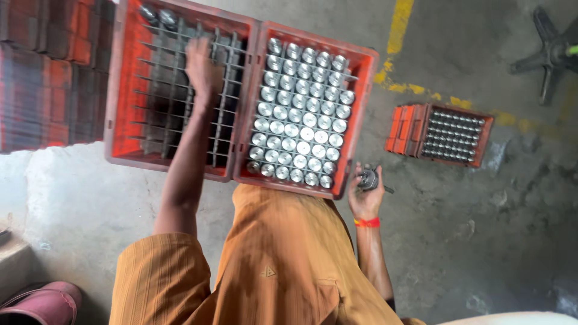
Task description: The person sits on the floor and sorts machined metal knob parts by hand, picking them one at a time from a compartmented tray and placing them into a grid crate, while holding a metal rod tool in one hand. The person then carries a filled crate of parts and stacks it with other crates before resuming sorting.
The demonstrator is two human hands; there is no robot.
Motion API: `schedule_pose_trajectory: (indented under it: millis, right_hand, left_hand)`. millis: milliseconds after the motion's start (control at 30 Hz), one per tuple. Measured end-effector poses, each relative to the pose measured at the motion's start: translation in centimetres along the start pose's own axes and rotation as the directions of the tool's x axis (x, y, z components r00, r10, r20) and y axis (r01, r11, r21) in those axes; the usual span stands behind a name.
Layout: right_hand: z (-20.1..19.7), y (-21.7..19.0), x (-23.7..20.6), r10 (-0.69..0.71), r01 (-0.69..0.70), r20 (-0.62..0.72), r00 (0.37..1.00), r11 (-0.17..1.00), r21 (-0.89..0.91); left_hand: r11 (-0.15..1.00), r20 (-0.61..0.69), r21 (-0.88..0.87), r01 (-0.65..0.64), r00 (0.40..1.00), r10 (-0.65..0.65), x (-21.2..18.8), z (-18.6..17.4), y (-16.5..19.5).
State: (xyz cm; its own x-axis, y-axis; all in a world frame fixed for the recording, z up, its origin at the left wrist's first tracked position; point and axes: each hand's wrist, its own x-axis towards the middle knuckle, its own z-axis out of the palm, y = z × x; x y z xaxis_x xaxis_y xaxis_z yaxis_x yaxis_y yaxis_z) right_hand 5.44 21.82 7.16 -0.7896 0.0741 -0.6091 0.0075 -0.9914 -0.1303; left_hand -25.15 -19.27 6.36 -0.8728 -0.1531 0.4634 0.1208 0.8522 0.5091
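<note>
Grey concrete floor (481, 241), stained and worn. Painted across it, a broken yellow line (400, 36). Just below that line sits a small orange crate (442, 133) of metal parts; above and to the right of the crate, a dark star-shaped chair base (551, 54).

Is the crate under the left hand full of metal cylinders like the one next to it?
No, the left crate under the left hand shows mostly bare grid, while the right crate is packed with metal cylinders.
</note>
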Motion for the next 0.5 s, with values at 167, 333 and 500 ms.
schedule_pose_trajectory:
  millis: [167, 333, 500]
  right_hand:
    - [-0.4, 4.2, 0.0, -0.157, 0.016, -0.199, 0.967, 0.822, -0.569]
    - [0.4, 8.1, 0.1, -0.201, 0.044, -0.145, 0.969, 0.717, -0.696]
    - [-0.4, 10.0, -0.4, -0.211, 0.049, -0.143, 0.967, 0.705, -0.708]
  left_hand:
    - [0.963, 0.136, 0.126, 0.240, 0.957, -0.256, 5.0, -3.4, -7.2]
    - [0.942, 0.196, 0.202, 0.269, 0.931, -0.308, 7.6, -1.9, -8.6]
    - [0.991, 0.146, 0.113, 0.069, 0.986, -0.085, 8.0, -2.0, -10.1]
